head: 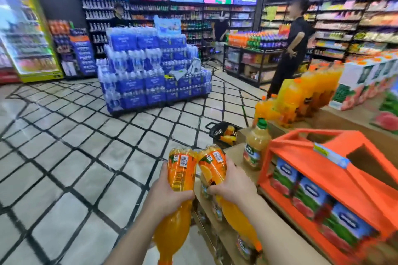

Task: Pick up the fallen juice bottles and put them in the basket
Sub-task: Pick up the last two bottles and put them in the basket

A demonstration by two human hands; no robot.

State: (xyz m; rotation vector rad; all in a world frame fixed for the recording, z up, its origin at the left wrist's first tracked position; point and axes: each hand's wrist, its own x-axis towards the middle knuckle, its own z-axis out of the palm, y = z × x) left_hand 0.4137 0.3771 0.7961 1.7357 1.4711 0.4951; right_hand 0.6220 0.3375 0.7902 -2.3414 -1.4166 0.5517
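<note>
Left bottle [179,180]: cap end cut off by bottom edge. Right bottle [215,170]: neck runs behind the right hand [233,187], cap blurred. Basket [224,132]: far side hidden behind the display shelf [234,155]; contents too blurred to count. Shelf labels unreadable. Standing person [290,49]: feet hidden behind bottles.

Open tiled floor [90,135] left, shelf edge [239,153] right — basket [224,131] beyond

A black basket [223,132] is set on the tiled floor [71,157]. A stacked water-pack display [150,75] is also carried by it.
</note>
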